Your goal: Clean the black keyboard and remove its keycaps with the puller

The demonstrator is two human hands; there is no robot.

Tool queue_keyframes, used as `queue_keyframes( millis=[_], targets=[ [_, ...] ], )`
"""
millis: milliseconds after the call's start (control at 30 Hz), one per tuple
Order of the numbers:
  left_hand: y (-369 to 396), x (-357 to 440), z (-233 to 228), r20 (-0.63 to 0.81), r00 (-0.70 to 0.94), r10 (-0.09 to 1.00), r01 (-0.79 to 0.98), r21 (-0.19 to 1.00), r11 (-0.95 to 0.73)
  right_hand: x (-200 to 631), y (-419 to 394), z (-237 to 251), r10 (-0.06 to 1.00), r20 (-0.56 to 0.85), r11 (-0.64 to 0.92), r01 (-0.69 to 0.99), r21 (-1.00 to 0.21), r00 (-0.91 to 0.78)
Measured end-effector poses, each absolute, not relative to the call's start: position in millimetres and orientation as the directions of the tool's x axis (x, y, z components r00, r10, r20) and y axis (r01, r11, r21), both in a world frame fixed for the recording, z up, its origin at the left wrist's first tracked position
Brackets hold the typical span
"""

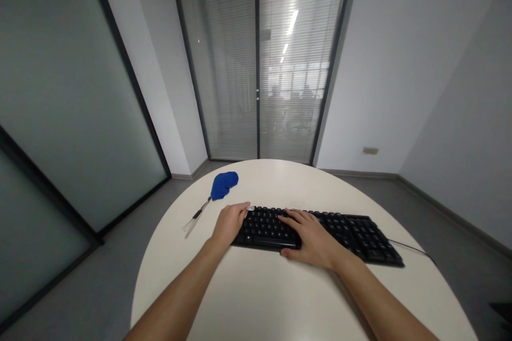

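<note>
A black keyboard (272,226) lies on the round white table, slightly askew. My left hand (232,222) is closed at its left end, with a small white piece (250,208) pinched at the thumb and fingertips over the top left keys. What the white piece is, I cannot make out. My right hand (310,237) lies flat across the middle of the keyboard, fingers stretched over the keys and thumb along the front edge.
Left of the keyboard on the table (256,287) are a crumpled blue cloth (223,185) and slim tools with pale ends and a dark band (197,214). A cable (412,248) runs off the right edge. Glass doors with blinds (260,74) stand beyond.
</note>
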State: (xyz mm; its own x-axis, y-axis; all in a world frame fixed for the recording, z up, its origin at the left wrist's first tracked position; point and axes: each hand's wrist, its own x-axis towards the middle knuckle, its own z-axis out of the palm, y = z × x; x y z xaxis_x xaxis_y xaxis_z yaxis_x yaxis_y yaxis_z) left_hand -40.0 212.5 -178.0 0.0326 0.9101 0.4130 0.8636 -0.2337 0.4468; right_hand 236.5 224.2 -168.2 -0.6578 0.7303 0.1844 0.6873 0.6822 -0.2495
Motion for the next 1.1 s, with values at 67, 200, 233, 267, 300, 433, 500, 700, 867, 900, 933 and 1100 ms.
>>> queue_keyframes(
  millis=[67, 200, 233, 267, 300, 433, 500, 700, 867, 900, 933, 1100],
  targets=[
    [213, -39, -177, 0.416, 0.044, 0.908, 0.866, 0.437, -0.242, 237, 224, -167, 0.73, 0.183, 0.683, 0.687, -0.25, -0.659],
    [210, -35, -174, 0.434, 0.079, 0.897, 0.865, 0.418, -0.279, 237, 222, -165, 0.733, 0.176, 0.678, 0.689, -0.255, -0.656],
    [209, -33, -173, 0.437, 0.09, 0.895, 0.861, 0.418, -0.29, 237, 221, -164, 0.734, 0.173, 0.677, 0.69, -0.255, -0.656],
    [207, -31, -172, 0.435, 0.107, 0.894, 0.856, 0.418, -0.305, 238, 221, -164, 0.734, 0.171, 0.677, 0.69, -0.255, -0.657],
    [205, -28, -170, 0.429, 0.127, 0.894, 0.851, 0.417, -0.321, 238, 221, -164, 0.733, 0.17, 0.678, 0.689, -0.257, -0.659],
    [197, -19, -164, 0.394, 0.216, 0.893, 0.837, 0.396, -0.377, 239, 221, -166, 0.725, 0.179, 0.686, 0.677, -0.266, -0.665],
    [193, -17, -164, 0.395, 0.255, 0.882, 0.825, 0.386, -0.412, 239, 221, -167, 0.725, 0.178, 0.686, 0.677, -0.266, -0.665],
    [186, -18, -167, 0.421, 0.392, 0.818, 0.739, 0.386, -0.553, 241, 221, -168, 0.725, 0.182, 0.686, 0.672, -0.278, -0.664],
    [182, -17, -167, 0.397, 0.52, 0.756, 0.651, 0.389, -0.652, 238, 216, -165, 0.74, 0.185, 0.669, 0.685, -0.289, -0.646],
    [181, -16, -167, 0.395, 0.54, 0.743, 0.63, 0.396, -0.668, 237, 215, -164, 0.746, 0.189, 0.664, 0.689, -0.29, -0.639],
    [180, -15, -167, 0.396, 0.552, 0.734, 0.61, 0.408, -0.679, 234, 213, -163, 0.75, 0.199, 0.659, 0.693, -0.292, -0.63],
    [176, -6, -164, 0.393, 0.539, 0.745, 0.563, 0.49, -0.665, 215, 203, -158, 0.714, 0.323, 0.7, 0.634, -0.328, -0.622]
  ],
)
